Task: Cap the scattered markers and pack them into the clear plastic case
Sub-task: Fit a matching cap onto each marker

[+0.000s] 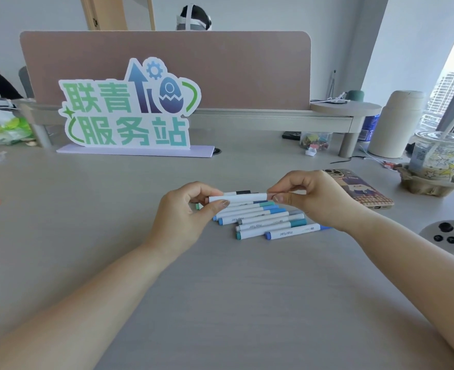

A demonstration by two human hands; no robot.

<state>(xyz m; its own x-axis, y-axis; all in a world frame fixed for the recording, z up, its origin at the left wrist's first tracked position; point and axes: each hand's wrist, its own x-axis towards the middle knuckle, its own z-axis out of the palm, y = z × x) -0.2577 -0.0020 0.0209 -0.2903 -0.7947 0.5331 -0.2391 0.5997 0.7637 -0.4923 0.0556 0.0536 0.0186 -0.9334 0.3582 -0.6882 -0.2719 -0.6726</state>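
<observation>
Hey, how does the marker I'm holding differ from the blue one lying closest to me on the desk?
The held marker is pinched at each end by the left hand and right hand, above the pile; the blue marker lies untouched on the desk. The held marker's ends are hidden by the hands; the blue marker's blue ends show. Both have white barrels and lie roughly left to right.

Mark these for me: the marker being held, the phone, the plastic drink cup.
held marker (240, 198): head view, middle of its white barrel.
phone (364, 190): head view, patterned back of its case.
plastic drink cup (439, 157): head view, printed side wall below the lid.
</observation>
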